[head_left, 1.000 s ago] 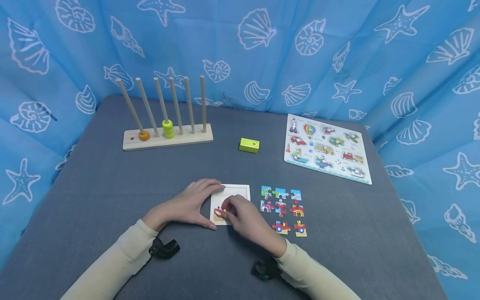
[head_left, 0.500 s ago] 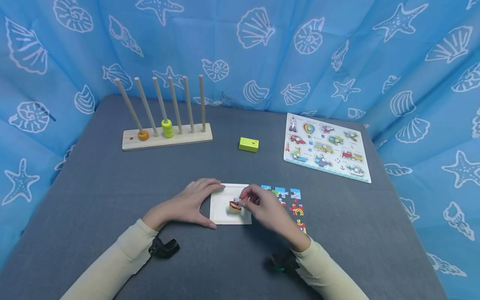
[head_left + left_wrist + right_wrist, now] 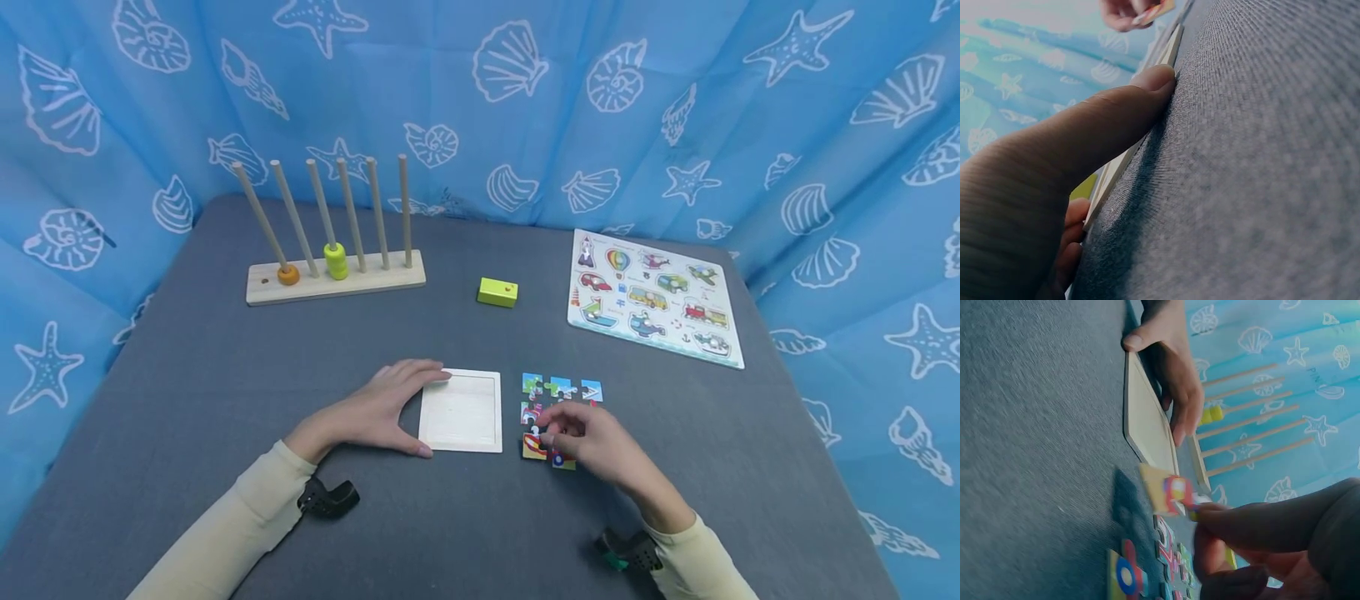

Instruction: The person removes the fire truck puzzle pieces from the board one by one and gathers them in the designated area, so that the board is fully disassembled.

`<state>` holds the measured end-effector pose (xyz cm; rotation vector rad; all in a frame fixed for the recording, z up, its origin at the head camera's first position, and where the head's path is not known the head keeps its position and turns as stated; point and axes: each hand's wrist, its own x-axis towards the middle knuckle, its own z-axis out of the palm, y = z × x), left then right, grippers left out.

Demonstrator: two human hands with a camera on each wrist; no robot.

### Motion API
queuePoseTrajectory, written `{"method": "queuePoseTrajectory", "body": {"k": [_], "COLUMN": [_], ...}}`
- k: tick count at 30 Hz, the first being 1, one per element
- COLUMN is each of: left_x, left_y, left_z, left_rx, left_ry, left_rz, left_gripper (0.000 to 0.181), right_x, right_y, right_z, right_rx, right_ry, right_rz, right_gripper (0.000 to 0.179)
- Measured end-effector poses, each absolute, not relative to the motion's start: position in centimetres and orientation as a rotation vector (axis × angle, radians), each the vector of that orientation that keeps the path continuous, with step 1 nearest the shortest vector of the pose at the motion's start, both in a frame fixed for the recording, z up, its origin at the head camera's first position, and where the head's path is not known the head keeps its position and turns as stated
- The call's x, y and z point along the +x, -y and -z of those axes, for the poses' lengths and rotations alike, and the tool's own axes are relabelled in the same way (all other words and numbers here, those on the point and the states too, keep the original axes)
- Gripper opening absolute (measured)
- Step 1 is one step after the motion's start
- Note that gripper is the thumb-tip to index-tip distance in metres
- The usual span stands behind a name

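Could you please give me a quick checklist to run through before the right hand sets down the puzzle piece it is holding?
1. Right hand pinches the puzzle piece: ok, held at one edge by the fingertips.
2. Piece clear of the table: ok, the right wrist view shows it lifted, with its shadow below.
3. Loose puzzle pieces lie beside the puzzle tray, not in it: ok.
4. Tray recess bare: ok in the head view.
5. Left hand steadies the tray: ok, thumb and fingers against its left edge.
6. Free spot among the loose pieces under the hand: cannot tell, the hand covers it.
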<state>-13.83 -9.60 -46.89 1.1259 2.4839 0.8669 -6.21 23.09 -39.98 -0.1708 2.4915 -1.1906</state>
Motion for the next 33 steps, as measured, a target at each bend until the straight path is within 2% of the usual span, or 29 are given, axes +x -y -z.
{"method": "queuePoseTrajectory", "body": {"k": [9, 18, 33], "left_x": [-14.0, -14.0, -13.9], "left_y": [9.5, 9.5, 9.6], "left_z": [46.8, 46.7, 46.7], "left_rx": [1.116, 1.122, 1.093], "left_ry": [-2.492, -2.485, -2.500], "left_rz": [-0.851, -0.856, -0.845], "left_gripper": [0.099, 0.099, 0.100], "right_x": [-5.7, -4.2, -4.5], "right_y": [-21.9, -21.1, -21.3], "right_z": [40.6, 40.9, 41.6], "right_rx": [-0.152, -0.339, -0.463], "right_ry": [-2.648, -2.949, -2.987], "right_rz": [1.070, 0.603, 0.548], "right_gripper": [0.013, 0.032, 0.021]}}
